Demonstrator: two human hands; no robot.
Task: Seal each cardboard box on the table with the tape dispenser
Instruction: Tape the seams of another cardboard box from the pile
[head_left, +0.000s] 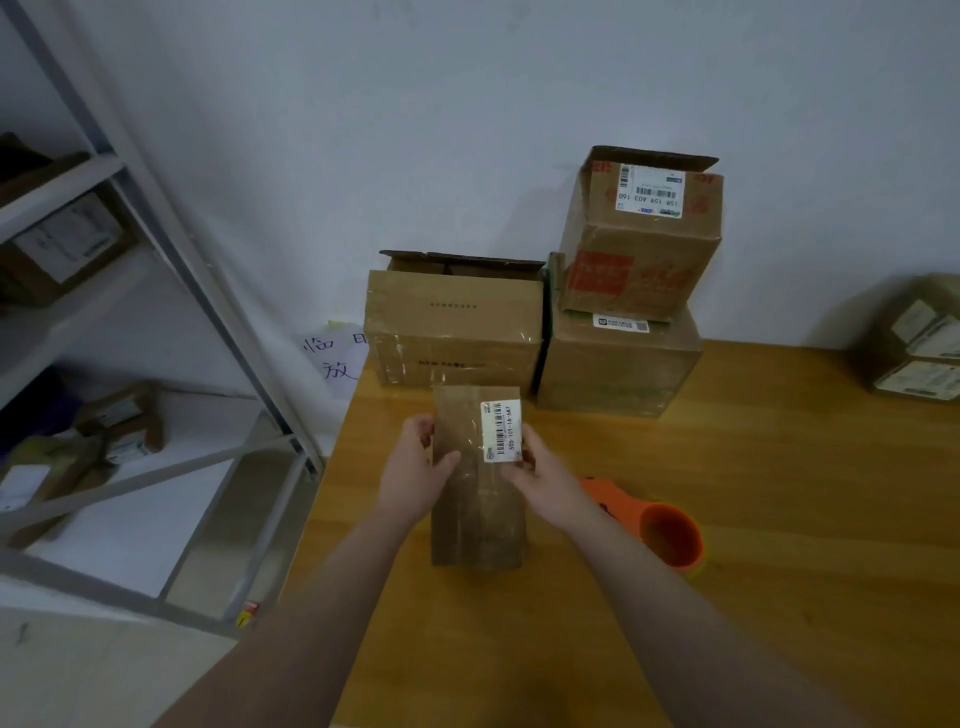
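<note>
Table (779, 467) edge near | left hand (415, 470), right hand (545, 483) fingers grasp small box (475, 519) | dispenser (670, 535) rightward

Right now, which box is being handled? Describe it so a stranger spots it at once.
On the wooden table, in front of the big boxes by the wall and left of the orange dispenser, is a small box. Unlike them it is narrow, flat and closed, with the left hand and right hand gripping its sides.
</note>
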